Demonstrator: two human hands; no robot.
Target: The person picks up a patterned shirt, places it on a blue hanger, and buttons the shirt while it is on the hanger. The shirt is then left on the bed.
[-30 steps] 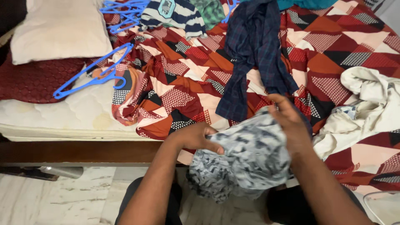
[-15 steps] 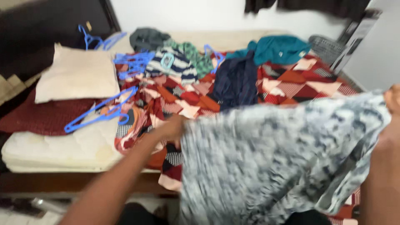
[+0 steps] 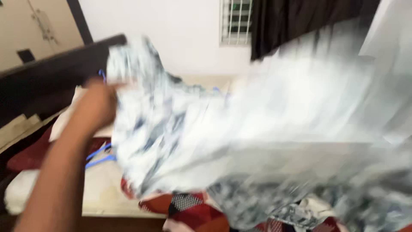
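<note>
Left hand (image 3: 99, 105) is clenched on the top edge of the grey-and-white patterned garment (image 3: 223, 141), spread in the air above the bed (image 3: 103, 193). Right hand is out of view. The cloth looks light, limp and billowy; best gripped at an edge or seam.

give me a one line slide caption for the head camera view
Left hand grips a blurred white and grey patterned cloth garment spread wide above a red patterned bedspread.
</note>
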